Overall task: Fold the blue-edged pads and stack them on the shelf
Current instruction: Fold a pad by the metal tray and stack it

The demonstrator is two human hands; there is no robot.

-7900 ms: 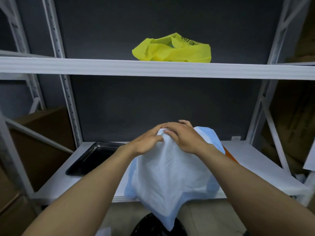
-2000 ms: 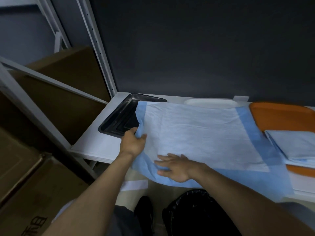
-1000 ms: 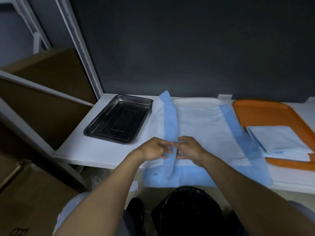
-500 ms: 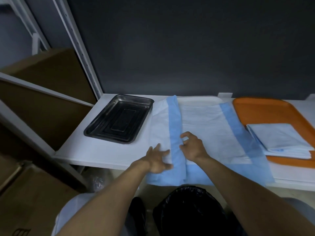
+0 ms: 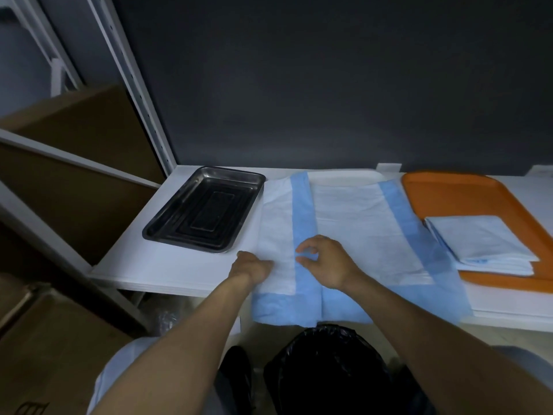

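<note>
Comparing with half a second back, the left hand [image 5: 253, 269] has gone from lying flat with splayed fingers on the white flap to sitting at the flap's outer fold, fingers curled in. I honestly can't tell if they're pinching the fold or just bunched against it. The right hand [image 5: 326, 265] has barely moved: its fingers are loosely bent, thumb and forefinger apart in a little C over the blue strip, tips touching it and gripping nothing. A second ago both hands were pinching that blue edge up in a ridge; now it lies flat. The pad [image 5: 368, 229] is in the same spot, spread on the white shelf [image 5: 167, 265] with its near edge drooping over the front lip below both wrists. Its left side is folded over to the right, so the flap makes a long narrow band whose long axis runs straight away from the fingertips toward the dark back wall, blue strip along its right side. The other blue border runs the same way, well right of the right hand's knuckles. Just left of the left hand's knuckles sits a metal tray [image 5: 206, 211]. Far off to the right of the right hand's fingers, an orange tray [image 5: 449, 181] holds the folded pads [image 5: 484, 244]. A black bin bag [image 5: 329, 369] is below the forearms.
</note>
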